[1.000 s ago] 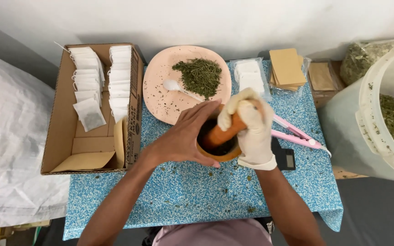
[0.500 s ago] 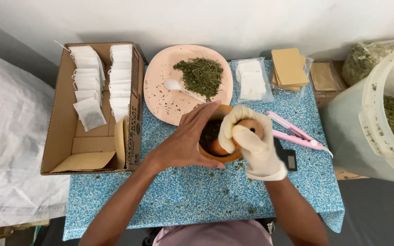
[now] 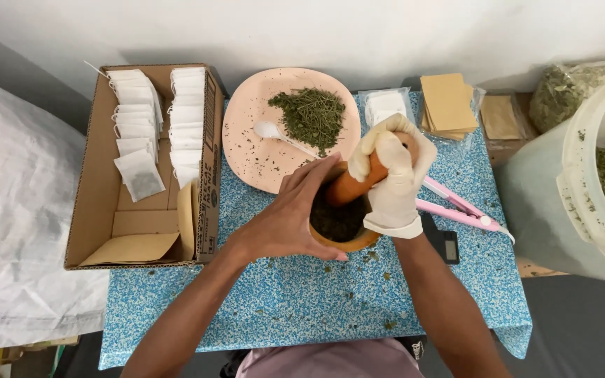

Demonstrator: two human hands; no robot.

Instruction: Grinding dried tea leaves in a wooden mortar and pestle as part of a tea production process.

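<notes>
A wooden mortar (image 3: pixel 350 241) sits on the blue speckled table, dark ground herbs (image 3: pixel 336 221) inside it. My bare left hand (image 3: pixel 285 217) wraps around the mortar's left rim and steadies it. My right hand (image 3: pixel 392 175), in a white glove, grips the top of a wooden pestle (image 3: pixel 353 186), which leans up and to the right with its lower end in the bowl. Just behind stands a pink plate (image 3: pixel 246 133) with a heap of dried green herbs (image 3: pixel 311 115) and a white spoon (image 3: pixel 269 131).
A cardboard box (image 3: pixel 106 203) of filled tea bags (image 3: pixel 136 126) stands at the left. White pouches (image 3: pixel 385 105), brown envelopes (image 3: pixel 448 103), pink sealing tongs (image 3: pixel 456 208) and a small black scale (image 3: pixel 446 245) lie at the right. A white bucket (image 3: pixel 582 189) of herbs stands beyond the table's right edge.
My gloved hand has swung the pestle's top from over the bowl up and away to the right, uncovering the herbs inside. My left hand stayed on the mortar.
</notes>
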